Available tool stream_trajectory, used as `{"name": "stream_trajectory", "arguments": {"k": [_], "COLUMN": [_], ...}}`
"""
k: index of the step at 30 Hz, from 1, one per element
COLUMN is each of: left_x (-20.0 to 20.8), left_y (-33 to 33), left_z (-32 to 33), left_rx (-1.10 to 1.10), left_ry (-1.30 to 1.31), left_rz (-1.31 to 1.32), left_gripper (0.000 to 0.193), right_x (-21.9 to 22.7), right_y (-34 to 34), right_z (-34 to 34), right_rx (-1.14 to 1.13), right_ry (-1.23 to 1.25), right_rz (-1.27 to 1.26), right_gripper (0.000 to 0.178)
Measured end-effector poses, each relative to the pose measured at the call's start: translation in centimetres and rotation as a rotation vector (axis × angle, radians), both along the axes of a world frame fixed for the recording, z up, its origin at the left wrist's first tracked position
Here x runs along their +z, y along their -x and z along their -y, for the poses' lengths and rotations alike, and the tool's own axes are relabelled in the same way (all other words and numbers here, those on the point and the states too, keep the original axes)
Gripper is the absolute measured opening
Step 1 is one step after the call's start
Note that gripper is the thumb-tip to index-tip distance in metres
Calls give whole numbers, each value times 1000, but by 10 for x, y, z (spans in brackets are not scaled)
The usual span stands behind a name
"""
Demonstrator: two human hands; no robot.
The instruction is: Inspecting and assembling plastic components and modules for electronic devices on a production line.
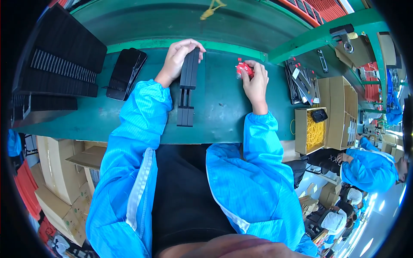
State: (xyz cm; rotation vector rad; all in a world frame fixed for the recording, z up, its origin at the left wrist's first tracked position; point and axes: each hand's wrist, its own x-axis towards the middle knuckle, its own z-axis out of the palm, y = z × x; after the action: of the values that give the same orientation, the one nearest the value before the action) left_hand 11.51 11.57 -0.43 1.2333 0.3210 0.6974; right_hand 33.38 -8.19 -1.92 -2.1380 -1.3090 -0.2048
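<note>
On the green bench lies a long black piece, made of a longer block and a shorter block joined by thin parallel rails. My left hand is closed around the far end of its longer block, fingers bent over the top edge. Off to the right, my right hand is closed on a small bunch of red parts, pinched between thumb and fingers above the bench top. Their exact kind is too small to make out. The two hands are apart, and the red parts do not touch the black piece.
Flat black cases and tall black stacks stand left. To the right are black flat pieces with pale labels and a carton of yellow cords. A green frame bar crosses above. A co-worker in blue is at far right.
</note>
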Motion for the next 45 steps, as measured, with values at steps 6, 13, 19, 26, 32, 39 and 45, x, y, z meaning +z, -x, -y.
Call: {"name": "stream_trajectory", "arguments": {"k": [6, 13, 19, 26, 32, 39, 45], "left_x": [1, 0, -1, 2, 0, -5, -1], "left_y": [0, 0, 0, 1, -1, -2, 0], "left_z": [1, 1, 1, 1, 2, 1, 0], "left_rx": [-5, -6, -7, -4, 15, -6, 11], "left_ry": [-8, -20, -28, -25, -20, 1, 12], "left_rz": [6, 15, 8, -14, 4, 39, 53], "left_gripper": [37, 36, 36, 37, 37, 35, 33], "right_x": [-1, 8, -7, -12, -4, -22, -12], "right_y": [-32, -38, -22, -21, -22, -56, -41], "right_z": [-11, -42, -33, -33, -41, -31, 4], "right_rx": [75, 84, 121, 139, 169, 106, 233], "right_ry": [-23, 248, -10, -62, 90, -346, -176], "right_rz": [-270, -424, -188, 57, 177, -686, -744], "right_gripper": [21, 15, 13, 9, 8, 12, 19]}}
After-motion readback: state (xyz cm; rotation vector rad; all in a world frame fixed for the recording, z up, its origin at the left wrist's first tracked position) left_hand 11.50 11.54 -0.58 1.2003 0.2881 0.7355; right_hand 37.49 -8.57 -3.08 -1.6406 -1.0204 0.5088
